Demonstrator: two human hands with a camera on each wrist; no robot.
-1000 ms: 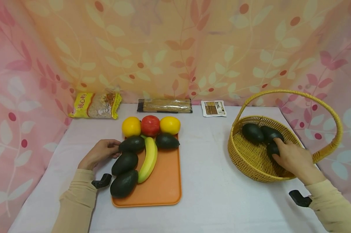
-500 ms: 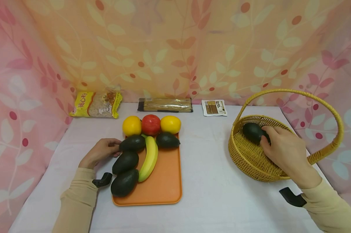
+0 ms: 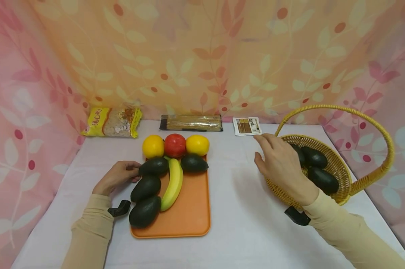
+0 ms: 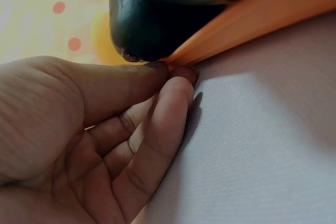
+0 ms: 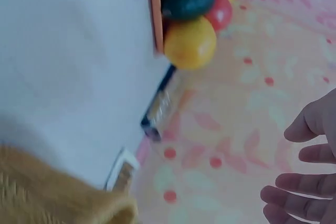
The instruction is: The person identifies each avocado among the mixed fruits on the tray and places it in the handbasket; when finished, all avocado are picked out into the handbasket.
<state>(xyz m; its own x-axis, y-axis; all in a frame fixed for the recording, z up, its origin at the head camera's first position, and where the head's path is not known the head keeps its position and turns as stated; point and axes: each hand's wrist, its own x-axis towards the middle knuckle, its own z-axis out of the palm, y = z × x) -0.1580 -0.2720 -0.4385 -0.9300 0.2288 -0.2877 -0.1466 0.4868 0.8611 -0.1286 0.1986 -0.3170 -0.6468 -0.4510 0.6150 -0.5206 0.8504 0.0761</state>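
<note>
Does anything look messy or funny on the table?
Nothing looks spilled or broken. The orange tray looks a bit lopsided, though: three dark green avocados crowd its left edge, and just one sits on its right side.

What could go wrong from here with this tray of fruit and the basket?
The left hand pinches the rim of the orange tray, so an upward tug might tip it; the three left-edge avocados could then roll. The empty right hand hangs close by the wicker basket, so a careless sweep might jolt it, shifting the avocados inside.
</note>
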